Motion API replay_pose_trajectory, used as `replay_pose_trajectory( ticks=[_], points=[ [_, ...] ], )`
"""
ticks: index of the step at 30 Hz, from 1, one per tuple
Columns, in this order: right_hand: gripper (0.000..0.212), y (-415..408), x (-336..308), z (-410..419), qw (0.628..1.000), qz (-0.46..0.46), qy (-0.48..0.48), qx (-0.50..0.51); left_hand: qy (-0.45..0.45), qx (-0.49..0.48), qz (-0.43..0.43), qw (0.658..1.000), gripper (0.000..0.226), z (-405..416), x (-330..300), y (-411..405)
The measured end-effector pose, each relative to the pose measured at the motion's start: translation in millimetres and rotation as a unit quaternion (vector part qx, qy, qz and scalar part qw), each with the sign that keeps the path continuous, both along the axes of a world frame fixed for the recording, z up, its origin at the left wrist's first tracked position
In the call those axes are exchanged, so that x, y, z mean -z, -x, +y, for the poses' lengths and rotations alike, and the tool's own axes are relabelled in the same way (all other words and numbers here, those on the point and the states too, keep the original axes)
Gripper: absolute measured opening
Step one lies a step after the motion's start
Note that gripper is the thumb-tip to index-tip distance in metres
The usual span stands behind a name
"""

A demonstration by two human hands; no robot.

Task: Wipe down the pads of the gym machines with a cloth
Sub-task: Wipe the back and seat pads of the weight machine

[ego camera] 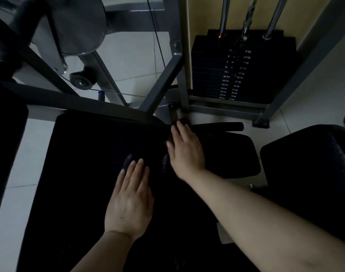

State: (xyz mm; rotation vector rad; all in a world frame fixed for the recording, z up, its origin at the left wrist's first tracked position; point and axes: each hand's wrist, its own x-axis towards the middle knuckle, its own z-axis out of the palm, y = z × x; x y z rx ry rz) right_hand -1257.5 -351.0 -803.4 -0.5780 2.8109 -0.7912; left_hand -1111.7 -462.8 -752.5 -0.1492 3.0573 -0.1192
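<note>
- Left hand (131, 201) lies flat, fingers straight, on the near black seat pad (85, 173), holding nothing.
- Right hand (185, 150) presses the pad's far right edge, fingers extended; whether it holds a cloth I cannot tell.
- Weight stack (240, 65) stands far right.

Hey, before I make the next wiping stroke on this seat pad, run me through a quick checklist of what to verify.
1. Left hand flat on the seat pad: ok.
2. Right hand flat at the pad's right edge: ok.
3. Cloth under the hands: cannot tell, too dark.
4. Light good enough to spot dirt: not ok.
5. Weight stack apart from both hands: ok.
</note>
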Motion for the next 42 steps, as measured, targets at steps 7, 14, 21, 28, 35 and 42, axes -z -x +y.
replay_pose_trajectory(
  ticks=[7,14,21,28,35,42],
  points=[
    [0.054,-39,-10,-3,1.000,0.013,0.017,-0.015,-0.020,-0.010,0.006,1.000,0.053,2,-2,0],
    [0.057,-104,-17,32,0.983,0.030,0.009,-0.181,-0.068,-0.012,0.040,0.997,0.049,-2,0,-3],
    [0.045,33,-13,-56,0.999,0.011,-0.016,0.030,-0.088,-0.016,0.092,0.992,0.043,-2,3,-4],
    [0.054,-70,-13,2,0.995,0.044,0.012,-0.092,-0.079,-0.034,0.136,0.987,0.043,-2,4,-4],
    [0.054,-127,-16,46,0.973,0.042,0.000,-0.226,-0.114,-0.042,0.145,0.982,0.039,-1,6,-6],
    [0.048,29,-15,-50,1.000,0.006,-0.002,0.017,-0.095,-0.031,0.147,0.984,0.039,-1,5,-4]
  ],
)
